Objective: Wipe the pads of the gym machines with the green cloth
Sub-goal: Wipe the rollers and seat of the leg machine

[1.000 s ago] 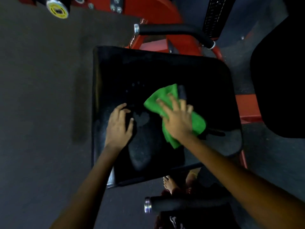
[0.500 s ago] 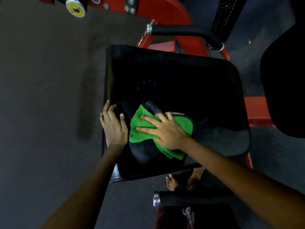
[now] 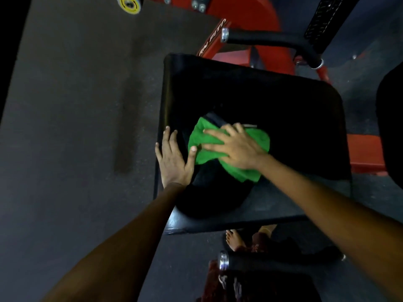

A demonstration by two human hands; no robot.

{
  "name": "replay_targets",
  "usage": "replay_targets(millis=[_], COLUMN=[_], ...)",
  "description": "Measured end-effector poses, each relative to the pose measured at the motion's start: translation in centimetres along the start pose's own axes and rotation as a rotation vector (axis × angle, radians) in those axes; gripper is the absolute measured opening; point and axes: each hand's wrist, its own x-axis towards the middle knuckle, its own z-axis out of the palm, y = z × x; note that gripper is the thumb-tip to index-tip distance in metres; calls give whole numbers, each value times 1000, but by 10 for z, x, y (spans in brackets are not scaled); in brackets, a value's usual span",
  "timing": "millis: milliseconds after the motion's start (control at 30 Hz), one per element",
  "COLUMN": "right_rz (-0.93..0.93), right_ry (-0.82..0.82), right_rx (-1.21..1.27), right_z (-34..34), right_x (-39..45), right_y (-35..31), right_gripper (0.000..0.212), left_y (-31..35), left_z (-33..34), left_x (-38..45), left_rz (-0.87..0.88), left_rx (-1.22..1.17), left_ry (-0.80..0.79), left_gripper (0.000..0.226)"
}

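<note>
Cloth [image 3: 229, 147] pressed flat on pad [image 3: 272, 101] by right hand [image 3: 237, 149].

Dim gym, dark rubber floor [image 3: 82, 118], red machine frame [image 3: 250, 16].

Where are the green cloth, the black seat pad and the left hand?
green cloth [image 3: 200, 138], head view, bare fold left of the fingers.
black seat pad [image 3: 283, 105], head view, bare far surface.
left hand [image 3: 174, 159], head view, back of hand.

A dark rubber gym floor [image 3: 76, 127] fills the left side. At the top, a red machine frame [image 3: 250, 16] with bolts and a yellow-ringed roller end [image 3: 129, 4] (partly cut off). Two black foam-covered handles — one above [image 3: 268, 40], one below [image 3: 272, 261] — have silver end caps.
</note>
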Motion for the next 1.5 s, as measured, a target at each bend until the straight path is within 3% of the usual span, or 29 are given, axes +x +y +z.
replay_targets(millis=[67,133,233,367,500,567,667,700,733,800,867,900,933,1033,1067,1100,1133,1233,1267,1300,1433,1500], right_rz=[137,436,720,479,112,226,730,796,768,507,231,205,293,999,1120,1092,935,231,120,124,773,958], right_ry=[-3,7,10,37,5,18,-4,-18,-25,-39,-99,-126,-125,-41,-43,-67,-82,-176,-212,-205,-55,-8], right_rx=[-15,24,63,63,-71,-83,66,73,69,75,67,61,54,153,176,142,90,35,25,15,86,113], right_z=[0,-5,-5,-1,0,1,-7,-10,-12,-12,-13,-12,-12,-14,-16,-18,-18,-20,-19,-17,-7,-5], right_x=[15,30,37,3,14,37,69,77,81,80,79,84,90,120,135,145,157,170,170,170,142,125], right_y=[24,26,-18,-73,-6,32,26,13,-1,-17,6,23,38,59,52,42,31,15,22,32,61,52], right_gripper=[60,60,59,57,57,56,54,53,53,55,56,57,56,51,51,52,52,52,52,52,50,51], left_y=[2,3,4,3,3,3,4,3,4,3,4,3,4,5,3,5,4,4,4,3,2,1], left_z=[0,0,-1,0,0,-1,-2,-2,-1,-1,0,-2,-2,-2,-2,-2,-2,0,1,2,5,5], left_x=[0,-1,-1,-2,-1,1,1,1,1,1,1,2,2,2,3,2,2,2,2,2,2,2], left_rz=[-15,-17,-14,-19,-13,-14,-24,-26,-27,-25,-29,-33,-35,-47,-50,-48,-47,-45,-45,-42,-27,-30], left_rx=[44,79,102,73,92,103,127,138,146,157,159,166,172,190,205,214,226,247,253,261,266,236], left_ry=[-41,-61,-73,-54,-74,-94,-120,-124,-129,-132,-143,-150,-154,-178,-178,-173,-172,-148,-136,-126,-111,-115], left_gripper=[84,77,83,95,97,95,93,94,95,97,98,98,98,98,97,97,97,92,89,85,75,70])
